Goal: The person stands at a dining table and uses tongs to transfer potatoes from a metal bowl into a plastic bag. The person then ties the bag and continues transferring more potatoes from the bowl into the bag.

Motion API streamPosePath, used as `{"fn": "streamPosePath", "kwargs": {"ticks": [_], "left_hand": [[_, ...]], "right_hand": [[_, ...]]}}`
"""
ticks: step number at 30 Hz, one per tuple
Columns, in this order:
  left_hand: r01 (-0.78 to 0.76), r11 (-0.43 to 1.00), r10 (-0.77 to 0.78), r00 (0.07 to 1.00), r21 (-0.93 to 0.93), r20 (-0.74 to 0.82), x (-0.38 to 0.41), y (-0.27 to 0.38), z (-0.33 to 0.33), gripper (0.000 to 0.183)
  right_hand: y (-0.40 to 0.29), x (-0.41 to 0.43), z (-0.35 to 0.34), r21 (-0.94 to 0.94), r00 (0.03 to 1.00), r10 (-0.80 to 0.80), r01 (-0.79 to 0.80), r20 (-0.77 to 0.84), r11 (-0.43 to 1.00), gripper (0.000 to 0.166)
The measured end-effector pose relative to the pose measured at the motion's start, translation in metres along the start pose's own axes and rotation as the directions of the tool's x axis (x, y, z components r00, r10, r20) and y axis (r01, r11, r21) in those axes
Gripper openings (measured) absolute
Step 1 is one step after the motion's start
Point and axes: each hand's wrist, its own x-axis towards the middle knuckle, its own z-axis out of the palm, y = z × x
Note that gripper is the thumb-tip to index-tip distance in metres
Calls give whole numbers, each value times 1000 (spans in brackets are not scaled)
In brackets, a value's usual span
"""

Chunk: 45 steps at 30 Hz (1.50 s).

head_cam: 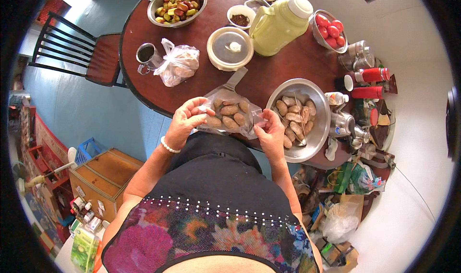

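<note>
Between my hands is a clear plastic bag (234, 91) with several brown, oval food pieces (229, 110) inside, at the near edge of the table. My left hand (185, 120) pinches the bag's left edge, and a pearl-like bracelet circles that wrist. The bag's right edge is gripped by my right hand (270, 132), close to a wide steel bowl (318, 136). That bowl contains more of the brown oval pieces (294, 117) and a thin metal utensil, perhaps tongs (303, 142). Farther left on the table sits a knotted plastic bag (180, 62) filled with pale brownish contents.
On the dark red table (194, 87) stand a steel mug (147, 55), a lidded round container (230, 51), a green thermos jug (275, 28), a bowl of cut fruit (155, 12) and a bowl of tomatoes (344, 48). Flasks and bottles (342, 123) crowd the right side. A chair (104, 58) is at left.
</note>
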Motion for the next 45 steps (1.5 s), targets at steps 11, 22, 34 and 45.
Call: {"fn": "streamPosePath", "kwargs": {"ticks": [11,22,34,45], "left_hand": [[-72,893,135,984,444,-113,6,-15,-15,26],[-3,985,28,989,-172,144,12,32,17,13],[58,998,-60,940,16,335,10,-10,50,32],[-447,597,405,884,666,231,41,-41,11,14]], "right_hand": [[-7,1,-6,352,970,172,-224,172,909,10],[-52,12,-1,673,946,-8,-225,324,704,14],[-12,5,17,666,761,-134,-451,635,594,17],[8,37,17,-47,863,-255,305,437,951,18]]}}
